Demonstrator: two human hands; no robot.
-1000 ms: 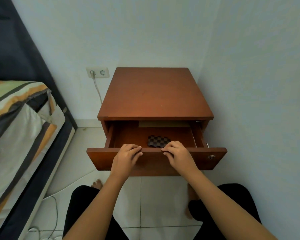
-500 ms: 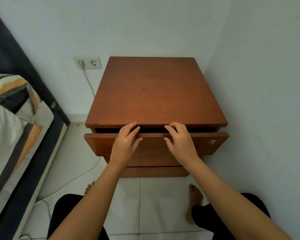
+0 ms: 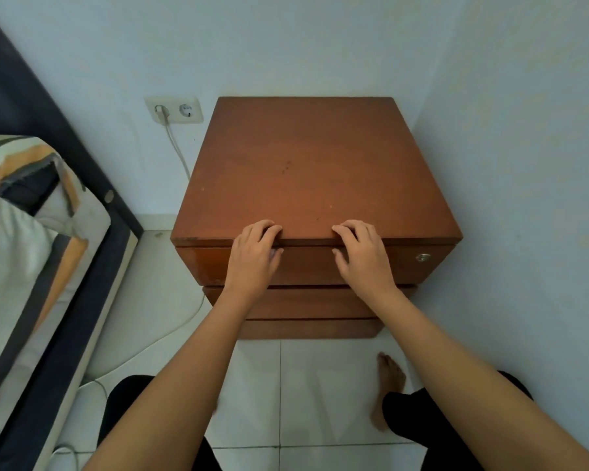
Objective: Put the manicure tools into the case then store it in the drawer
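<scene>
the drawer (image 3: 306,265) of the brown wooden nightstand (image 3: 315,171) sits flush with the cabinet front, so the case and the manicure tools are out of sight. both hands lie palm down against the drawer front with fingers loosely curled over its top edge onto the nightstand top, pinching nothing: the left hand (image 3: 254,256) left of centre, the right hand (image 3: 364,258) right of centre. a small metal lock (image 3: 422,257) sits near the drawer's right end. a wall socket (image 3: 174,110) with a plugged cable is left of the nightstand

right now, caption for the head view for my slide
Both hands, left and right, rest on the closed drawer front.
</scene>
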